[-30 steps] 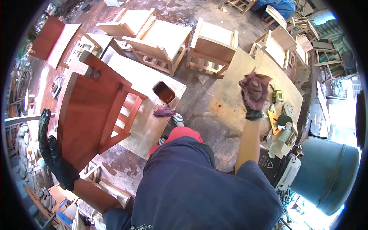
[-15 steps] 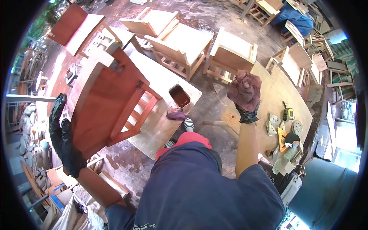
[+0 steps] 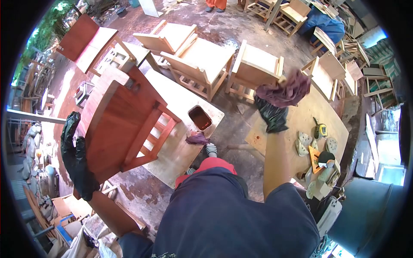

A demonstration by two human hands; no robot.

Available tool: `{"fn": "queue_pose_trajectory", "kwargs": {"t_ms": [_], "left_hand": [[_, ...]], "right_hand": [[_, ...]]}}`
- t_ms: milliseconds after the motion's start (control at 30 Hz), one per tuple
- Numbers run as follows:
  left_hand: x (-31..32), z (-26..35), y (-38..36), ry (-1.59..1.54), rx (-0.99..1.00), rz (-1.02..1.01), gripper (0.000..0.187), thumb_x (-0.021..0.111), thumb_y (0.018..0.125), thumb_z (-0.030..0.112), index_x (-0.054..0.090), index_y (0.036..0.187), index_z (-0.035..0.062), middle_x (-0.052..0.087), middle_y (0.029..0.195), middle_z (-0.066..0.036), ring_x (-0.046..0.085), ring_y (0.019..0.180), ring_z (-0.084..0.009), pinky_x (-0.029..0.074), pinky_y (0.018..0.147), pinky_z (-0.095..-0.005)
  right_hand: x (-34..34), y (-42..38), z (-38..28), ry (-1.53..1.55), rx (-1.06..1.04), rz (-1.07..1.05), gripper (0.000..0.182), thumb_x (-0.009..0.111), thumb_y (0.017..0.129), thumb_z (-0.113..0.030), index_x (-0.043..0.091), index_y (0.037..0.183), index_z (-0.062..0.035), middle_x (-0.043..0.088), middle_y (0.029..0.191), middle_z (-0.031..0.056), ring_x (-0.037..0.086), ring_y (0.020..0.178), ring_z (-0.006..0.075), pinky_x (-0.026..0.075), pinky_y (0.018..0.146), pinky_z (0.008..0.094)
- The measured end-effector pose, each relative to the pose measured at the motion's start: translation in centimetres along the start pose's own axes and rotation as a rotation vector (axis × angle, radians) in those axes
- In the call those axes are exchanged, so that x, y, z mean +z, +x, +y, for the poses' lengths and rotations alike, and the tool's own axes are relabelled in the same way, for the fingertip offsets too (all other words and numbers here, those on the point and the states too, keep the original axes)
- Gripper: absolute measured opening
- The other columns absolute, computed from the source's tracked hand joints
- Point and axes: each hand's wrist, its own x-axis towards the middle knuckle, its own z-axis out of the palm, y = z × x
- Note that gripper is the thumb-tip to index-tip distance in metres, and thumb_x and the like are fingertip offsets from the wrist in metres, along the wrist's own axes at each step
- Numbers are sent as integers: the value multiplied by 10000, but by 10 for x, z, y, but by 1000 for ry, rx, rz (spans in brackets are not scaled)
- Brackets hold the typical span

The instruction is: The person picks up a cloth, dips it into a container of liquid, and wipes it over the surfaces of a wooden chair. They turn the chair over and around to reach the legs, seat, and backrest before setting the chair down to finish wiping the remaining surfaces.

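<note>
My left hand [image 3: 77, 159], in a black plastic glove, is beside the left edge of a reddish-brown stained wooden chair [image 3: 116, 124]. Its fingers are stretched out, thumb apart; whether the palm touches the chair is hidden. The chair lies tilted on a pale board [image 3: 172, 92]. My right hand [image 3: 272, 112], also gloved in black, grips a crumpled purple-brown rag [image 3: 286, 89] above the plywood table at right. A rectangular tub of dark brown liquid [image 3: 200, 118] sits on the pale board, with a second purple cloth [image 3: 198, 138] near it.
A yellow tape measure [image 3: 319, 128], sanding discs [image 3: 331, 145] and an orange-handled tool [image 3: 315, 159] lie on the plywood table [image 3: 297, 129]. Several unfinished wooden chairs [image 3: 202, 60] stand ahead. A blue drum [image 3: 365, 215] is at lower right. Another person's legs [image 3: 216, 5] show at the top.
My right hand has tilted and the rag has swung up and to the right, slightly blurred. My left hand stays by the chair. The view has tipped up a little, bringing a person's legs in.
</note>
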Motion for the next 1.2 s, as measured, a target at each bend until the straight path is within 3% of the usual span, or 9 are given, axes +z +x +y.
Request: {"fn": "queue_pose_trajectory", "kwargs": {"t_ms": [67, 167, 233, 500, 600, 700, 800, 933, 1200], "left_hand": [[-4, 4, 2, 28, 49, -6, 415, 561, 978, 180, 568, 1362, 23, 560, 1408, -135, 453, 1371, -275, 287, 1167, -426], [-2, 0, 1, -52, 30, -4, 416, 579, 972, 178, 569, 1359, 24, 564, 1402, -132, 454, 1369, -272, 285, 1167, -425], [0, -5, 2, -79, -3, 7, 410, 584, 973, 192, 578, 1344, 19, 574, 1387, -134, 466, 1358, -272, 303, 1158, -420], [1, 0, 3, -126, -51, 76, 438, 680, 924, 240, 613, 1308, 39, 600, 1332, -115, 482, 1329, -272, 316, 1145, -410], [0, -2, 3, -154, -72, 43, 415, 678, 917, 211, 627, 1299, 57, 587, 1347, -105, 470, 1338, -259, 316, 1146, -407], [0, 2, 6, -166, -111, 42, 402, 674, 907, 177, 633, 1291, 67, 586, 1353, -101, 471, 1338, -254, 317, 1147, -403], [2, 16, 5, -202, -166, 37, 400, 642, 911, 136, 625, 1305, 72, 588, 1358, -99, 474, 1337, -247, 313, 1149, -397], [-1, 10, 8, -129, -120, -28, 406, 623, 914, 126, 616, 1316, 73, 578, 1372, -98, 466, 1346, -244, 308, 1153, -396], [-1, 12, 3, -204, -145, -29, 403, 616, 921, 133, 609, 1316, 55, 580, 1368, -100, 469, 1344, -243, 302, 1152, -390]], "right_hand": [[-71, 29, 17, 1399, 748, 98, 480, 577, 918, -371, 554, 1282, -58, 597, 1236, 125, 582, 1107, 277, 477, 960, 431], [-52, 19, 20, 282, 314, -164, 471, 538, 939, -364, 542, 1307, -69, 589, 1260, 114, 565, 1142, 269, 463, 984, 423], [-31, 15, 9, 59, 171, -241, 466, 512, 954, -360, 533, 1323, -77, 583, 1276, 106, 554, 1166, 263, 454, 999, 419], [-10, 33, 56, -179, 143, -493, 455, 407, 1012, -342, 501, 1391, -108, 561, 1340, 75, 509, 1259, 241, 416, 1061, 399], [-64, 87, 114, -606, -219, -575, 429, 465, 1001, -251, 480, 1400, -94, 602, 1255, 90, 620, 1052, 239, 533, 884, 369], [69, 26, 171, -55, 101, -386, 404, 550, 973, -169, 495, 1369, -112, 617, 1184, 67, 647, 907, 185, 571, 784, 327], [128, -13, 248, -268, -265, -266, 375, 561, 968, -133, 517, 1340, -104, 600, 1201, 43, 617, 980, 145, 543, 864, 317], [207, -29, 308, -781, -1074, -591, 385, 581, 951, -171, 537, 1316, -58, 628, 1170, 139, 627, 1036, 268, 512, 889, 386], [229, -23, 286, -1048, -1013, -743, 289, 609, 932, -188, 609, 1194, -66, 680, 982, 222, 668, 860, 425, 533, 697, 469]]}}
